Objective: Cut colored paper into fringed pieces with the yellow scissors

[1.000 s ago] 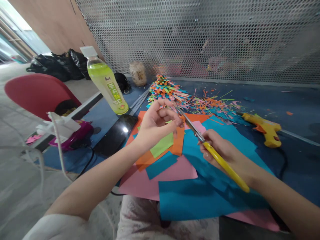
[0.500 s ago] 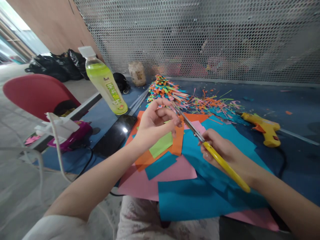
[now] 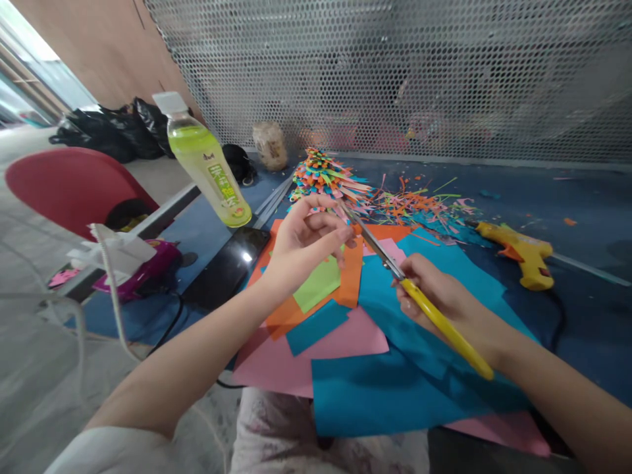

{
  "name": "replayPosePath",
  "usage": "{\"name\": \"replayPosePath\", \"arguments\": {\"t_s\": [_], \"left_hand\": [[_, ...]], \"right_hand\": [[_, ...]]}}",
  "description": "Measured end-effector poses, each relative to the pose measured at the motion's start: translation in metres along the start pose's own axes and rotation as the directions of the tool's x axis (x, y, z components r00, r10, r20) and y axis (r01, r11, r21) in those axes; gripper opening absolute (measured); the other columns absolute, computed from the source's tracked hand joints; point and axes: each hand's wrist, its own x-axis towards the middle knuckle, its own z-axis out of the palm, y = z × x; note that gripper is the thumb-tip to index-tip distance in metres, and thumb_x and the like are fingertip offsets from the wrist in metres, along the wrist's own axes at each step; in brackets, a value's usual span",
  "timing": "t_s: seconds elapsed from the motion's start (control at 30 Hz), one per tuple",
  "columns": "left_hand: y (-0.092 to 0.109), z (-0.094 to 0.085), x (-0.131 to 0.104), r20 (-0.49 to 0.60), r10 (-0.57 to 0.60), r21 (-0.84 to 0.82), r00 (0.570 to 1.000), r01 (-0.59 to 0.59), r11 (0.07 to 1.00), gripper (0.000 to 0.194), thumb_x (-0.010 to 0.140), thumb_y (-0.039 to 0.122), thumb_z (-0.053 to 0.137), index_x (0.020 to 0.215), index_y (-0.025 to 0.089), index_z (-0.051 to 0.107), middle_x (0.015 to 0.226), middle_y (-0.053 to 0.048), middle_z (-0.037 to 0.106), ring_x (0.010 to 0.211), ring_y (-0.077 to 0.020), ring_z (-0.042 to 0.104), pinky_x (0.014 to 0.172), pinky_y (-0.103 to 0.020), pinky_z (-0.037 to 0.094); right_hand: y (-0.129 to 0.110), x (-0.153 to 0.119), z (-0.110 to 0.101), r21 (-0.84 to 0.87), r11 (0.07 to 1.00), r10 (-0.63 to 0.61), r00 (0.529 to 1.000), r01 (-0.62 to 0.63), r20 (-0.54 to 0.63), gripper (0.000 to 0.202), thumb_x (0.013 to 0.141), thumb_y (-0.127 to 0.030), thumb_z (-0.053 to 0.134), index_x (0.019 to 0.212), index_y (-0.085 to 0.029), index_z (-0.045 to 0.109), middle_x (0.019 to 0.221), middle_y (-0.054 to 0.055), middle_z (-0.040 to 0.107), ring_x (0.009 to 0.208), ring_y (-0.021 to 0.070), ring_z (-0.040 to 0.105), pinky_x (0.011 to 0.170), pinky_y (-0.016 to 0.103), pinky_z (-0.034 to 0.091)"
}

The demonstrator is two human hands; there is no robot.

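My right hand (image 3: pixel 434 299) is wrapped round the yellow handle of a pair of scissors (image 3: pixel 439 329). The metal blades point up and left, with their tips beside the fingers of my left hand (image 3: pixel 313 234). That hand is curled, thumb and fingers drawn together; anything held between them is too small or hidden to make out. Beneath both hands lie coloured sheets: blue paper (image 3: pixel 365 395), pink paper (image 3: pixel 281 362), orange paper (image 3: pixel 351 283) and a green piece (image 3: pixel 320 286). Just beyond my left hand stands a cone (image 3: pixel 320 172) covered in multicoloured paper strips.
Paper scraps (image 3: pixel 419 207) are heaped right of the cone, near a yellow glue gun (image 3: pixel 523 253). On the left are a black phone (image 3: pixel 227 266), a drink bottle (image 3: pixel 210 171) and a purple device (image 3: pixel 143 270). A jar (image 3: pixel 270 145) stands before the perforated metal panel (image 3: pixel 395 79).
Almost nothing differs. The fingers of my left hand have shifted very slightly near the scissor tips, while my right hand and the scissors keep their place.
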Motion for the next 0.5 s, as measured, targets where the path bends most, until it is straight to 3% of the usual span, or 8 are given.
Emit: {"name": "replayPosePath", "arguments": {"t_s": [0.5], "left_hand": [[-0.0017, 0.0004, -0.0005, 0.06, 0.004, 0.003, 0.998, -0.004, 1.0, 0.043, 0.073, 0.021, 0.077, 0.1, 0.021, 0.044, 0.069, 0.004, 0.064, 0.068, -0.0142, 0.069, 0.043, -0.018, 0.052]], "right_hand": [[-0.0007, 0.0006, -0.0012, 0.031, 1.0, 0.0, 1.0, 0.0, 0.006, 0.031, 0.09, -0.054, 0.05, 0.092, -0.026, 0.035, 0.074, -0.005, 0.046, 0.063, 0.0138, 0.044, 0.055, 0.029, 0.038]]}}
